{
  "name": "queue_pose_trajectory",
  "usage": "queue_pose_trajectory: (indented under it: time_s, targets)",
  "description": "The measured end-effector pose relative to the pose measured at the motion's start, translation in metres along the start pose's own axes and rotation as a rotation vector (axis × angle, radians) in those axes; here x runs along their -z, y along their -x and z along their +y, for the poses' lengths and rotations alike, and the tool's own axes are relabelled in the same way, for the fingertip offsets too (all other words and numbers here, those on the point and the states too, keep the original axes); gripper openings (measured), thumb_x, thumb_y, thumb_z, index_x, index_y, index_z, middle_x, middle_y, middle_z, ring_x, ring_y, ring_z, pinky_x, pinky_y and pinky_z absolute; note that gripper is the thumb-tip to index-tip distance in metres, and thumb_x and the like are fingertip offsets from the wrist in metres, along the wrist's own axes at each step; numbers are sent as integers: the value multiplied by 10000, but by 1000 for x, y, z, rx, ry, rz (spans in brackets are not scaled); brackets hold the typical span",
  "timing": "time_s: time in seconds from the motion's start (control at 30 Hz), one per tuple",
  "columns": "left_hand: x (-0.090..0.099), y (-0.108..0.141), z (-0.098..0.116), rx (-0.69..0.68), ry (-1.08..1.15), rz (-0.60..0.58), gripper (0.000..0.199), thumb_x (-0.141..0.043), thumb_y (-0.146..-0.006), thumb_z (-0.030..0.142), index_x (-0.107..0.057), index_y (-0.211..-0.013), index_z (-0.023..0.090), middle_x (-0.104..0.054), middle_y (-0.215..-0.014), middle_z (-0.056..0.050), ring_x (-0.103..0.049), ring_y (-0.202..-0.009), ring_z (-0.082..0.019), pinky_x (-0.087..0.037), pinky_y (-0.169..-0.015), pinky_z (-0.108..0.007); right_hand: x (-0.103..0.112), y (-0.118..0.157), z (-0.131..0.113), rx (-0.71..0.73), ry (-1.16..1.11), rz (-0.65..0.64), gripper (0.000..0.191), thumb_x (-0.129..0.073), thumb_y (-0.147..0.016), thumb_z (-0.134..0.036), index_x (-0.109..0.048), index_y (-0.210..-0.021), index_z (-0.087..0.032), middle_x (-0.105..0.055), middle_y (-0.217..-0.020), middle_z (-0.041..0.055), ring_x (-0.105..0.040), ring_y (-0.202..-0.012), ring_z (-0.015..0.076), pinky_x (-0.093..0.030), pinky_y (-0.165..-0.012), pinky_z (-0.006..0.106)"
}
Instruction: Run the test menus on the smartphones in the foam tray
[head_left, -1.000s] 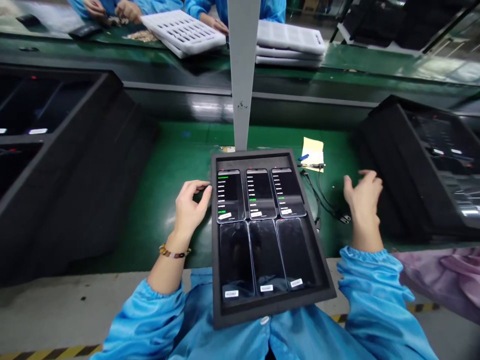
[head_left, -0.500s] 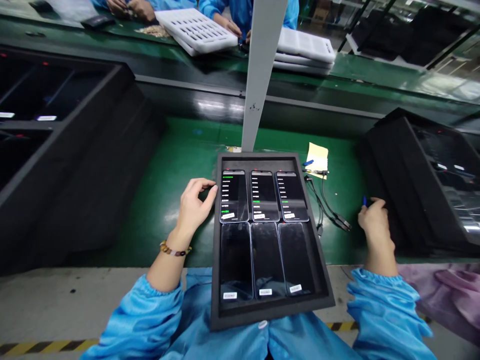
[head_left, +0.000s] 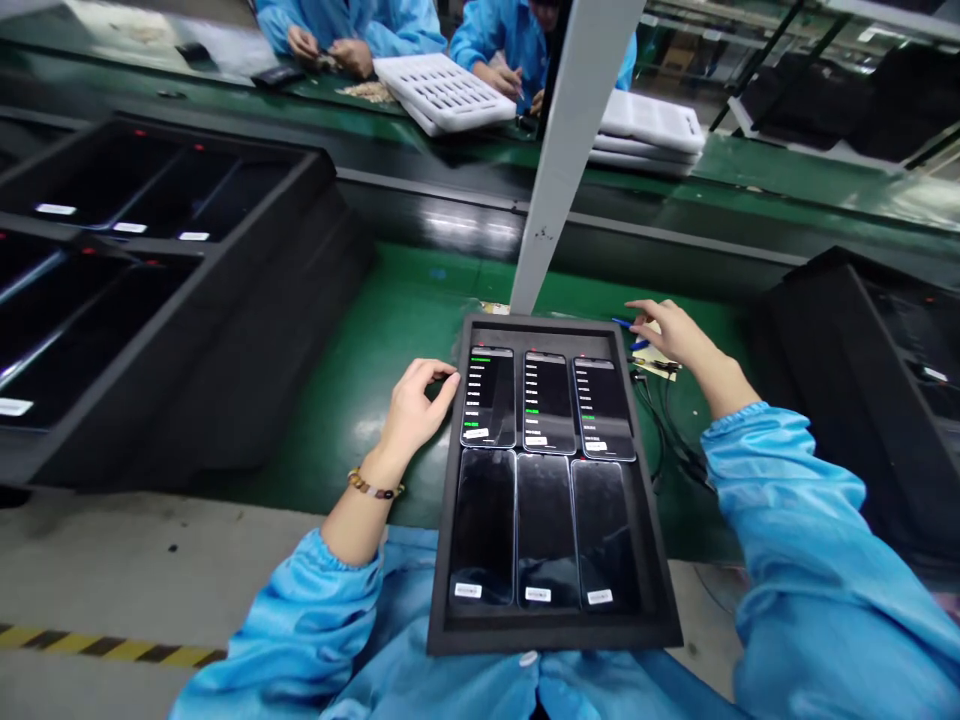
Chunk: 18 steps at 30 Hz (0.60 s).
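Observation:
A black foam tray (head_left: 555,637) holds several phones in two rows. The back-row phones (head_left: 488,400) show lists with green lines; the front-row phones (head_left: 484,520) have dark screens and white labels. At the tray's left edge rests my left hand (head_left: 421,400), fingers loosely bent, thumb apart, nothing in it. My right hand (head_left: 671,335) is beyond the tray's back right corner, over a yellow note (head_left: 664,372), with thumb and forefinger apart. One blue pen-like item (head_left: 621,322) lies by its fingertips, and another blue piece (head_left: 639,345) is under the hand.
Black cables (head_left: 660,425) lie right of the tray. Stacked black trays (head_left: 300,300) with phones stand at the left, and another black stack (head_left: 832,370) at the right. A grey post (head_left: 566,170) rises behind. Across the bench, people in blue work near white trays (head_left: 450,90).
My right hand has moved left and away from me, from beside the right stack to the yellow note; its blue item is now by the note. The view has shifted; my left hand stays at the tray.

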<state>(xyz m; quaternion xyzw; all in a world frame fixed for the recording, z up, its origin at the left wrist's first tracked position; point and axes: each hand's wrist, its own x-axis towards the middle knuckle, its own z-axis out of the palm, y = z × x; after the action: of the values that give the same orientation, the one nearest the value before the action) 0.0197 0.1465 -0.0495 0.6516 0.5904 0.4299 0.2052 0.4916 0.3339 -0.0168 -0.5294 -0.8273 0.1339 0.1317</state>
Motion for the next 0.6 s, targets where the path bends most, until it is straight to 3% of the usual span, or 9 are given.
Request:
queue_pose_trajectory:
  time_s: [0.17, 0.27, 0.4, 0.47, 0.53, 0.6]
  targets:
    - [0, 0, -1, 16, 3, -7, 191, -619, -1037, 376, -732, -1037, 222, -731, -1040, -59, -684, -985, -207, -556, -932, -367, 4, 5, 8, -30, -61, -55, 580, -684, -901, -478, -647, -1409, -202, -789, -960, 75, -695, -917, 276, -564, -938, 474]
    - [1, 0, -2, 33, 6, -18, 204, -626, -1037, 397, -730, -1032, 222, -736, -1051, -62, -689, -1006, -211, -555, -951, -371, 8, 24, -3, -109, -79, 34, 587, -676, -909, -523, -646, -1396, -196, -786, -1012, 98, -720, -936, 288, -574, -929, 488]
    - [-4, -2, -3, 89, 10, -26, 253, -630, -1045, 429, -710, -1169, 223, -760, -1141, -74, -714, -1041, -217, -555, -984, -398, -3, 70, -55, -208, -114, 240, 545, -531, -1028, -565, -612, -1425, -200, -755, -1190, 152, -717, -1080, 319, -563, -1006, 542]
    - [-9, -4, 0, 119, 12, -37, 350, -632, -1050, 453, -662, -1321, 234, -761, -1240, -92, -722, -1096, -230, -558, -1011, -424, -17, 98, -89, -203, -169, 261, 500, -486, -1066, -569, -611, -1427, -246, -746, -1270, 130, -715, -1141, 300, -571, -1037, 514]
    - [-15, -6, 7, 101, -6, -57, 431, -627, -1057, 461, -617, -1433, 251, -724, -1355, -116, -686, -1228, -259, -548, -1070, -464, -33, 123, -119, -179, -214, 269, 460, -458, -1089, -550, -623, -1429, -287, -718, -1384, 112, -645, -1327, 307, -505, -1161, 536]
    - [-19, -7, 17, 17, -63, -72, 402, -621, -1063, 444, -662, -1422, 268, -648, -1474, -136, -576, -1408, -297, -498, -1166, -523, -44, 143, -139, -134, -249, 237, 443, -433, -1105, -517, -621, -1458, -328, -688, -1468, 85, -540, -1471, 316, -410, -1243, 587]
